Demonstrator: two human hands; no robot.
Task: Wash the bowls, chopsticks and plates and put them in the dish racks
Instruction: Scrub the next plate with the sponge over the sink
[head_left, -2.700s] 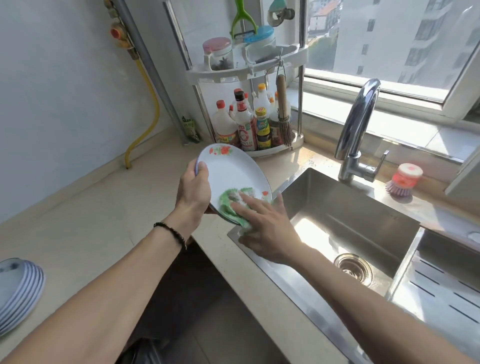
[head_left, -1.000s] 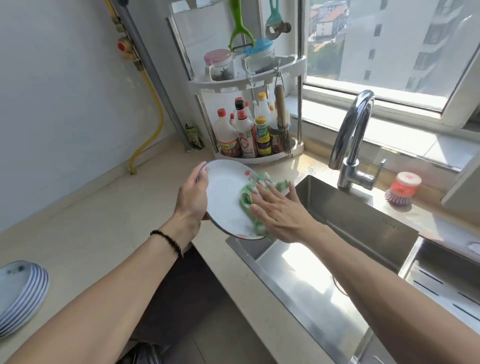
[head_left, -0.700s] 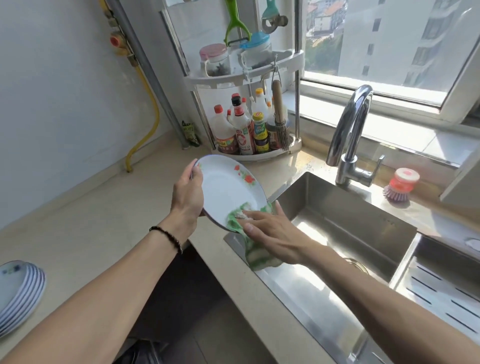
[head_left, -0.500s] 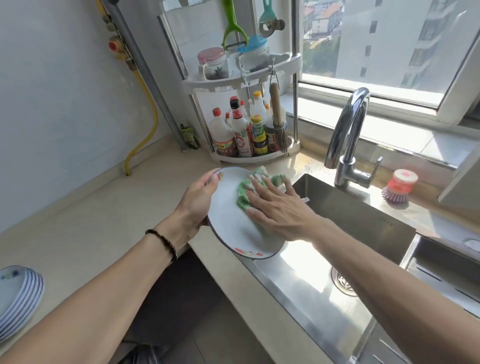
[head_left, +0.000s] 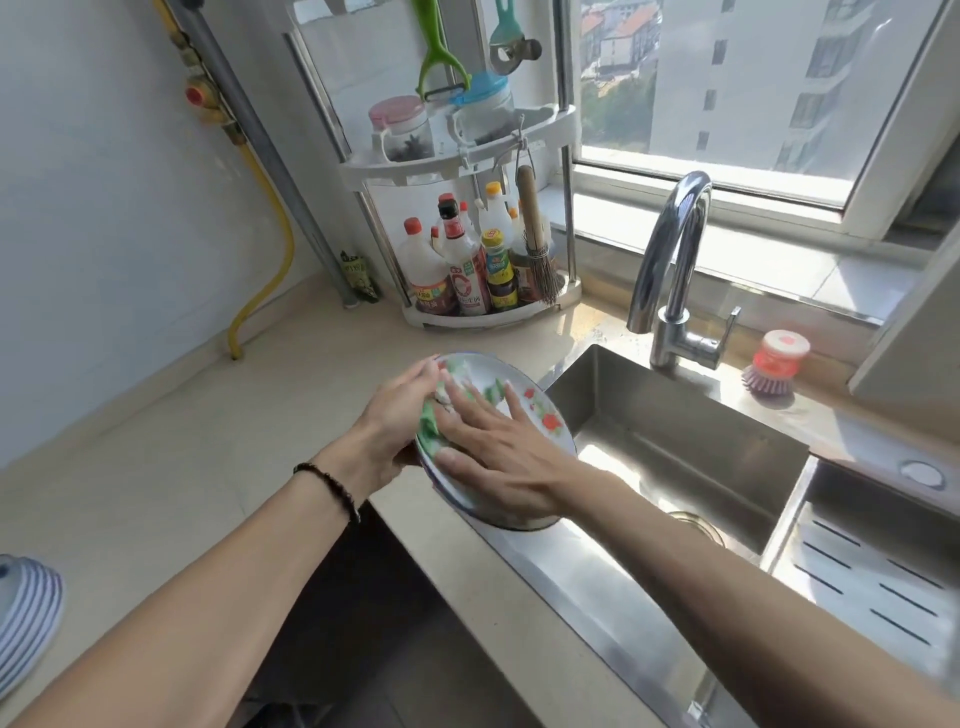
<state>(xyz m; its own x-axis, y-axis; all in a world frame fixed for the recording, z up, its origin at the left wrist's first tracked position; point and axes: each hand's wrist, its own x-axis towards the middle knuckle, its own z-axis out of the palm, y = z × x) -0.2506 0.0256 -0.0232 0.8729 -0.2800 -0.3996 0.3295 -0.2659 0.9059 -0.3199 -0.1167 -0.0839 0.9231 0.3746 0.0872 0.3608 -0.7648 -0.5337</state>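
Left hand grips the plate by its left rim, thumb over the edge, plate tilted above the near-left corner of the sink, w/ part of it over the tabletop. Right hand lies flat, fingers spread, pressing a green-white cloth against the plate's face. Red flower print shows on the plate's right rim. Stack of blue-rimmed plates sits at the tabletop's far left, well apart. Faucet stands behind the sink; red dish brush near it.
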